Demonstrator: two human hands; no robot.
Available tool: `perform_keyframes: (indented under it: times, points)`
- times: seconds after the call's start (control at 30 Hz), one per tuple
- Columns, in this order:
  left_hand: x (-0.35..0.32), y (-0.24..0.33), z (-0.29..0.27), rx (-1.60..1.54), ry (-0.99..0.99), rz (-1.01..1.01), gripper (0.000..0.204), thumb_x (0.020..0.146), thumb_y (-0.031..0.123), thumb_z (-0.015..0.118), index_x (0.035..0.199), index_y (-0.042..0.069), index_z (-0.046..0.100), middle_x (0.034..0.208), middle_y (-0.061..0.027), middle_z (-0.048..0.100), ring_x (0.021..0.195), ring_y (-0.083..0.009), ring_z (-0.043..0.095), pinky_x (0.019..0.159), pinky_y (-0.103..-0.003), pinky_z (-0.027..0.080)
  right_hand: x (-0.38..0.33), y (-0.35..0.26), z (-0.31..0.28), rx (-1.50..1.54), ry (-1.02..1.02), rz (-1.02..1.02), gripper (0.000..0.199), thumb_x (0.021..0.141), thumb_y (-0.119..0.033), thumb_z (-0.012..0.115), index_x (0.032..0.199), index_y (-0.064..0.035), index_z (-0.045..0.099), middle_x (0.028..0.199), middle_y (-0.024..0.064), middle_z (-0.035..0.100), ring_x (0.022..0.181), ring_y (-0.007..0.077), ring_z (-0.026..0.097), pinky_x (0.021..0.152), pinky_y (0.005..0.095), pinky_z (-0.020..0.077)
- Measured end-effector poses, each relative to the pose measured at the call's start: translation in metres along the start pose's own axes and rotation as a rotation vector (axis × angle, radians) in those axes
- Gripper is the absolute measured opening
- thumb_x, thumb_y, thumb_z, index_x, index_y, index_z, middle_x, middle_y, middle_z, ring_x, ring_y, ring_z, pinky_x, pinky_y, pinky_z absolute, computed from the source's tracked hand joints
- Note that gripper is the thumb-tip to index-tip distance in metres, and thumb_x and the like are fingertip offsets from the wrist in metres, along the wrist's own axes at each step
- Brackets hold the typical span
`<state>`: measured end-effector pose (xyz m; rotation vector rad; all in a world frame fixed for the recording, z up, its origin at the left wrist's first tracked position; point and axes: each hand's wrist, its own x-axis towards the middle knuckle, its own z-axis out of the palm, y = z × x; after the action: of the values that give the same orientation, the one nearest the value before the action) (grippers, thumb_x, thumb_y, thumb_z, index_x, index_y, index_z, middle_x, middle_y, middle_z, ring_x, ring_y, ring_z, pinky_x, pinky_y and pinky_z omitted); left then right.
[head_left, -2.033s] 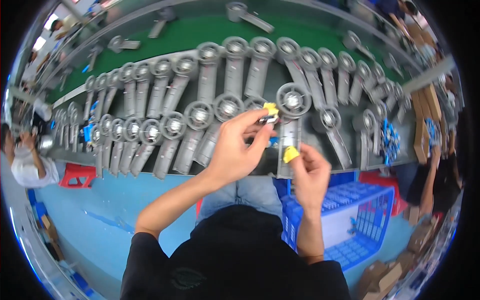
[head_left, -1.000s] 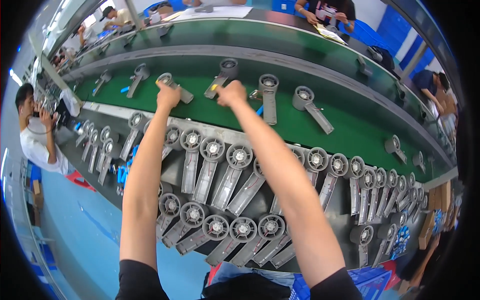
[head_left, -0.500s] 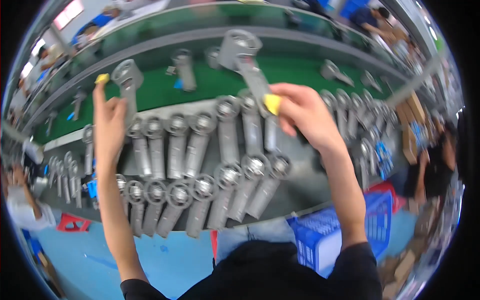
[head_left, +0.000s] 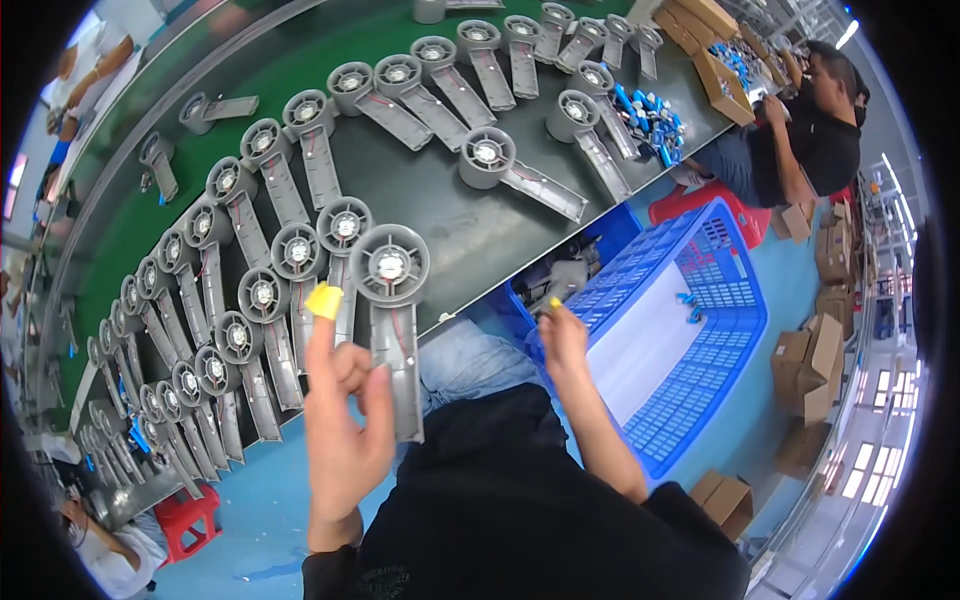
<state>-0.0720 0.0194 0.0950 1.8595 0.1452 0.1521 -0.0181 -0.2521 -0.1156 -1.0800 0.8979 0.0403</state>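
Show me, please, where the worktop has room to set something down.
The widest bare patch of worktop lies between the large fan unit beside the left hand and the lone unit at its upper right. A smaller one separates the lone unit from the pair at right. Packed units crowd the left, blue parts the upper right.

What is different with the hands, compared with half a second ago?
The right hand let go of its grey piece and moved rightward to the blue bin. The left hand drew back from the green belt; it is now at a fan housing's handle. The yellow fingertip covers stay on.
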Motion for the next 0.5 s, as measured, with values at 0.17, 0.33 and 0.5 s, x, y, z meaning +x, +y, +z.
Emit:
perform_keyframes:
  times: [0.17,0.33,0.5]
  points:
    - [-0.003,-0.015,0.033,0.14,-0.06,-0.005,0.065,0.091,-0.008,0.05,0.149,-0.005,0.021,0.075,-0.009,0.05,0.058,-0.0154,0.051,0.055,-0.027,0.041,0.145,0.109,0.028,0.272,0.396,0.041,0.012,0.097,-0.009,0.054,0.094,0.0002,0.059,0.078,0.0093,0.061,0.054,0.0159,0.056,0.047,0.0267,0.0498]
    - [0.005,-0.027,0.052,0.175,-0.042,-0.009,0.062,0.092,-0.007,0.05,0.148,-0.004,0.023,0.075,-0.0107,0.051,0.056,-0.0202,0.052,0.054,-0.031,0.041,0.217,0.135,0.011,0.281,0.622,0.114,0.024,0.099,-0.019,0.049,0.093,0.0019,0.058,0.071,0.0114,0.059,0.048,0.0195,0.056,0.042,0.0294,0.049]
    - [0.025,-0.049,0.08,0.239,0.032,0.038,0.056,0.095,-0.006,0.046,0.146,-0.005,0.022,0.075,-0.0076,0.048,0.058,-0.0143,0.048,0.054,-0.028,0.037,0.131,0.129,0.031,-0.145,0.256,0.007,0.038,0.097,-0.019,0.051,0.131,-0.003,0.05,0.078,0.0082,0.059,0.059,0.0163,0.057,0.048,0.0296,0.0487]
